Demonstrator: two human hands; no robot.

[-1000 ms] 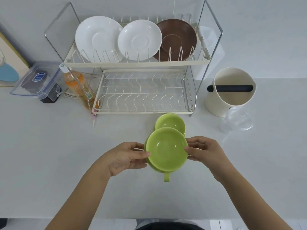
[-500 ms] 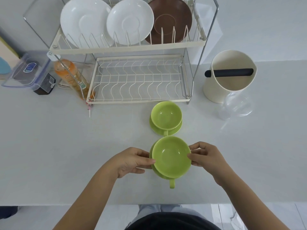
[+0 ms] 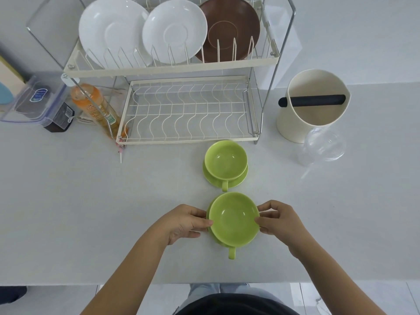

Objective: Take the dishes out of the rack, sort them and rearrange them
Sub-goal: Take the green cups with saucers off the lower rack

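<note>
Seen from your head camera, looking down at a pale counter (image 3: pixel 68 212): your left hand (image 3: pixel 185 221) and right hand (image 3: pixel 278 220) sit on either side of a green cup (image 3: pixel 234 218), fingertips pinching the edges of the green saucer (image 3: pixel 210 210) under it, so both hands are clamped on this one set. The cup's handle points back toward you. Whether the saucer is resting on the counter or held just above it, you cannot tell from this angle. Just beyond it, nearer the rack (image 3: pixel 172 69), stands a second cup (image 3: pixel 225 161) on its own saucer (image 3: pixel 241 179), free of your hands, handle also toward you; the two sets are lined up one behind the other, close but apart. The rack's lower shelf (image 3: pixel 191 112) holds nothing. Its upper shelf has three plates standing on edge in the slots: a large white plate (image 3: pixel 111 30) on the left, a smaller white plate (image 3: pixel 173 32) in the middle, and a brown plate (image 3: pixel 229 28) on the right. To the right of the rack stand a cream tub (image 3: pixel 313 123) with a black bar across it and a clear glass (image 3: pixel 322 146); to the left, an orange bottle (image 3: pixel 95 105) and a clear box (image 3: pixel 34 101). By this look, the green cups and saucers are out and paired, which is perhaps the first half of the work; the three plates are left to take down, sort and put back.
</note>
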